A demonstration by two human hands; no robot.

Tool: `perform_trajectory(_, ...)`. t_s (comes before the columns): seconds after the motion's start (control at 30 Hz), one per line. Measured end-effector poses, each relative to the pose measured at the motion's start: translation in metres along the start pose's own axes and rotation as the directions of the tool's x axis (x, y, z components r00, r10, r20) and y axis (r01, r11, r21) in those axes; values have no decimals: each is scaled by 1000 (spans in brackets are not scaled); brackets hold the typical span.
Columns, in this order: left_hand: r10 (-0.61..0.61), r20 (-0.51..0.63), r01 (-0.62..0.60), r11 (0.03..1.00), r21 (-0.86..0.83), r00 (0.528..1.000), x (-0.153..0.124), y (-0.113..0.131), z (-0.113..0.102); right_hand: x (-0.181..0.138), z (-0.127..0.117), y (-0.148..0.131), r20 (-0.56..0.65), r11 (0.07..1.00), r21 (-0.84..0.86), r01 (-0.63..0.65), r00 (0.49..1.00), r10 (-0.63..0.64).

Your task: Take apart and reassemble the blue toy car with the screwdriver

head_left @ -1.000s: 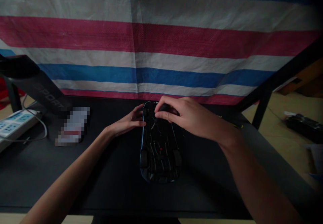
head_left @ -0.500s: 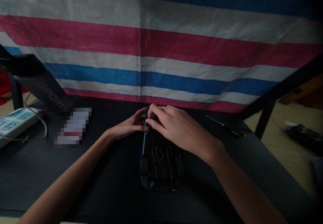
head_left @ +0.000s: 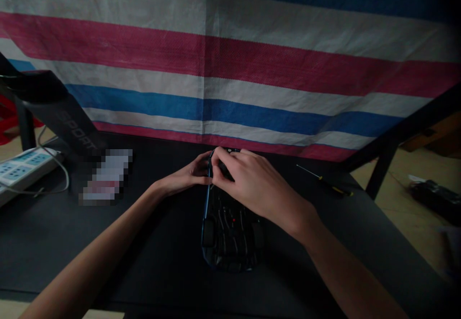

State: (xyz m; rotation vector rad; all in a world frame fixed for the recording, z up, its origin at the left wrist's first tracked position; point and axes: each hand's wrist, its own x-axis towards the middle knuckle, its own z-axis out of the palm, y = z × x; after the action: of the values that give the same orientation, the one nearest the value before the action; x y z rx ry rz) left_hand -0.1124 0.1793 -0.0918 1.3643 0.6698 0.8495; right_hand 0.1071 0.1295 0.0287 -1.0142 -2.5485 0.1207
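A toy car [head_left: 234, 242] lies wheels-up on the black table [head_left: 162, 256], its dark underside facing me and a small red dot near the middle. My left hand [head_left: 190, 172] holds the car's far left side, with thumb and fingers against its blue edge. Over the far end of the underside, my right hand [head_left: 245, 172] has its index finger and thumb bent together close to the far left wheel. What lies between those fingertips is too dark to make out. The right hand hides much of the car's far half.
A screwdriver [head_left: 326, 181] with a black and yellow handle lies to the right. At left are a white power strip [head_left: 23, 168] with its cable, a dark SPORT bottle [head_left: 68, 112] and a pixelated item [head_left: 108, 172]. A striped sheet [head_left: 252, 60] hangs behind the table.
The whole view has shifted slightly. My right index finger and thumb have moved a little at the car's far end; the left hand keeps its place on the car.
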Motion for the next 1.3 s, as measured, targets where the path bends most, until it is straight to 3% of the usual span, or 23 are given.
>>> perform_trajectory(0.1,-15,7,15,1000,13,1000,-1,3,2,0,1,3,30,999,-27,-45,999,45)
perform_trajectory(0.27,23,9,-23,1000,3,1000,1,0,0,1,0,2,-5,993,92,75,997,-75)
perform_trajectory(0.43,18,10,-18,1000,-1,1000,0,-4,-3,1,-2,1,31,995,92,30,999,-33)
perform_trajectory(0.57,34,28,-34,999,12,999,0,-3,-3,1,-2,4,9,981,173,86,996,-89)
perform_trajectory(0.73,25,7,-25,999,24,1000,0,3,1,2,0,7,19,995,98,17,1000,-18)
perform_trajectory(0.9,39,6,-39,999,21,999,0,1,1,2,-2,7,0,985,149,86,996,-87)
perform_trajectory(1.07,33,5,-33,999,26,999,0,1,0,3,0,5,14,996,83,15,1000,-16)
perform_trajectory(1.2,9,13,-10,999,33,1000,-1,1,0,5,3,6,-17,989,122,79,997,-78)
perform_trajectory(1.3,17,4,-17,999,29,1000,0,3,2,4,3,6,-10,992,110,59,998,-58)
